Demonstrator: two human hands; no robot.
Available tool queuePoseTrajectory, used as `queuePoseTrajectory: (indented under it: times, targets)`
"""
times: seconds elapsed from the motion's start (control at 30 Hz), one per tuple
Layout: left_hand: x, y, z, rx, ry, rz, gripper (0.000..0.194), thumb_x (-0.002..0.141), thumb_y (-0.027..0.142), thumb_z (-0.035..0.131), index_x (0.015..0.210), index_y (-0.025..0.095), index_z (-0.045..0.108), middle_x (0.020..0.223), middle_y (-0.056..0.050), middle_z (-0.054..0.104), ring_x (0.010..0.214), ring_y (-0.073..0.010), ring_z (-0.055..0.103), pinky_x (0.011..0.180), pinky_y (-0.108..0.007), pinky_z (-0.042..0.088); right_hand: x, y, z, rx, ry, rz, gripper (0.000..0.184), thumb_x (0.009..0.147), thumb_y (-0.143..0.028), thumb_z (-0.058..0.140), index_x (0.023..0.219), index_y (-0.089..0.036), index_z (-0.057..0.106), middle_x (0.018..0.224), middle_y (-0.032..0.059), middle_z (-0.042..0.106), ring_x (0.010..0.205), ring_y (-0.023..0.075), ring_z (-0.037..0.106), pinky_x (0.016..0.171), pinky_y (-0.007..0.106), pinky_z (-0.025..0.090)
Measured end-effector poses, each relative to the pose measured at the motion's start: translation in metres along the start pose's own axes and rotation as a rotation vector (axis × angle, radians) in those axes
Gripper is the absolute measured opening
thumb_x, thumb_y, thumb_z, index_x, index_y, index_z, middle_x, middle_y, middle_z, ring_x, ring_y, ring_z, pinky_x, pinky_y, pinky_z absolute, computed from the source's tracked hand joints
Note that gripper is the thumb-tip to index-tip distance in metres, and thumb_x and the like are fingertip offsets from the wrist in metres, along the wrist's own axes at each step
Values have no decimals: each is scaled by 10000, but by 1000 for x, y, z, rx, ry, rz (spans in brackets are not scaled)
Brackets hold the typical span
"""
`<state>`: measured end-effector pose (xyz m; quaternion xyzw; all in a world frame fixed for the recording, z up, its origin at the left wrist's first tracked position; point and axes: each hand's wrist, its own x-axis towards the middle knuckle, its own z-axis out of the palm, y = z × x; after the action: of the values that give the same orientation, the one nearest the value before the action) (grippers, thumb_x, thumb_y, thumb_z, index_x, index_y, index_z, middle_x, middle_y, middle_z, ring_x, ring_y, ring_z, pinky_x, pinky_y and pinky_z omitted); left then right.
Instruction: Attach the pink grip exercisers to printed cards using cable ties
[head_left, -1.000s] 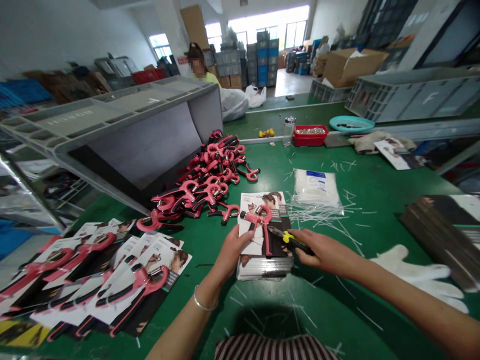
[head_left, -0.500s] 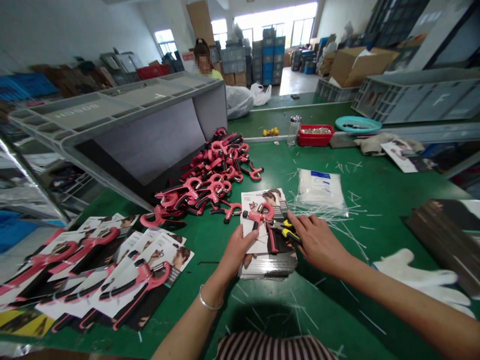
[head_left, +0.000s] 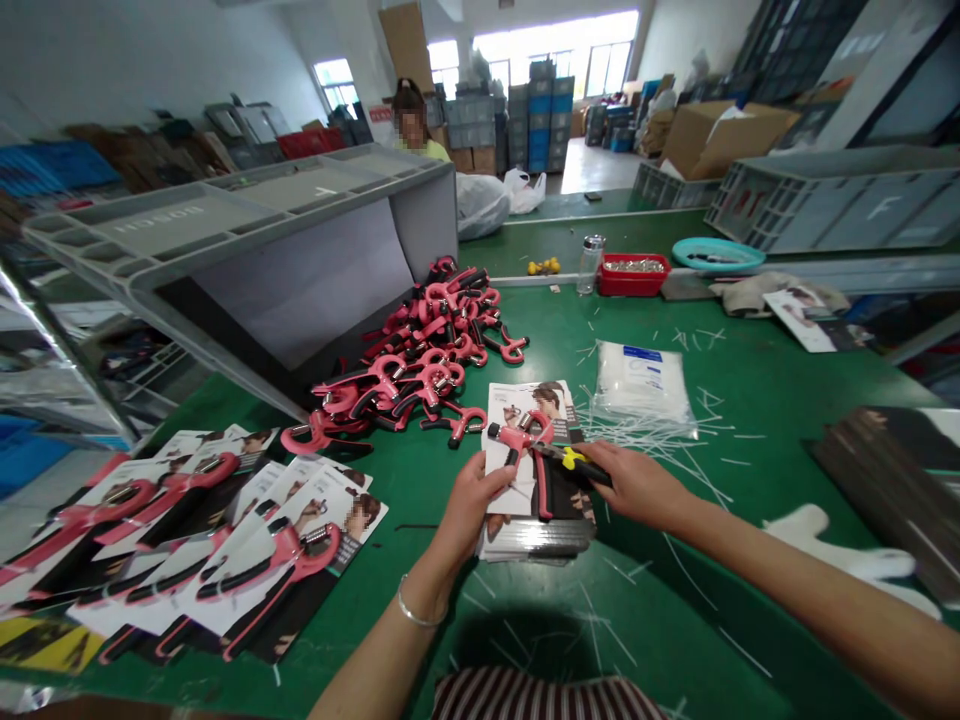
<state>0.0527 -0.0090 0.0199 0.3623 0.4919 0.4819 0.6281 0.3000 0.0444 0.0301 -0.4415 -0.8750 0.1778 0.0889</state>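
My left hand [head_left: 472, 500] grips the left edge of a printed card [head_left: 534, 440] that carries a pink and black hand gripper [head_left: 525, 445]. The card is the top one of a stack of cards [head_left: 536, 535] on the green table. My right hand [head_left: 637, 485] is closed on black and yellow cutters [head_left: 574, 460], and their tip rests at the hand gripper on the card.
A pile of loose pink hand grippers [head_left: 420, 360] lies beyond the card. Carded grippers [head_left: 195, 540] are spread at the left. A bag of white ties [head_left: 641, 380], cut tie ends, a white glove [head_left: 847, 555], a dark card stack [head_left: 892, 480] and a tilted grey crate [head_left: 247, 250] surround them. A person sits far off.
My right hand took hold of the cutters again and brought their tip back to the hand gripper on the card. My left hand stayed on the card's edge.
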Motion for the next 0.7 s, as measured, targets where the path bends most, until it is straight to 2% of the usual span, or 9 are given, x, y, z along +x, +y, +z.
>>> queuePoseTrajectory:
  times: [0.13,0.2,0.3,0.4,0.57,0.7]
  targets:
    - [-5,4,4,-113,57,5,308,790,402,689,924,167,542,646,51,548,373,-52,413,294,-153,262,-28,-21,0,104,-19,-124,548,854,-181,516,1400,-208,480,1288,127,625,1127,267,626,953,429,508]
    - [-2,4,5,-152,130,47,301,807,404,678,936,161,555,654,49,554,410,-58,442,355,-165,337,-44,-36,5,123,-20,-158,645,842,-177,529,1467,-265,394,1315,113,605,1151,279,612,949,459,516]
    - [1,2,9,-171,299,178,340,816,395,687,1041,167,573,816,6,639,630,-93,586,587,-200,485,-56,-53,17,134,76,-83,685,890,-207,509,1525,-291,264,1345,120,562,1199,292,572,985,499,497]
    - [-1,1,19,-151,395,261,404,822,415,687,1132,195,550,999,-39,676,876,-150,643,779,-255,516,-52,-59,28,112,219,29,660,945,-304,489,1542,-282,209,1342,144,545,1218,323,540,1017,555,459]
    - [-11,4,41,-217,349,322,388,879,384,632,1211,235,498,1202,-61,648,1080,-188,632,925,-319,506,-37,-69,33,58,284,72,700,949,-330,485,1560,-269,151,1318,154,557,1195,365,530,1014,610,435]
    - [-16,6,46,-198,329,310,411,875,388,637,1227,244,481,1270,-65,625,1150,-203,612,960,-344,505,-31,-76,34,84,324,57,725,935,-305,505,1562,-272,143,1304,156,567,1183,373,540,1006,631,432]
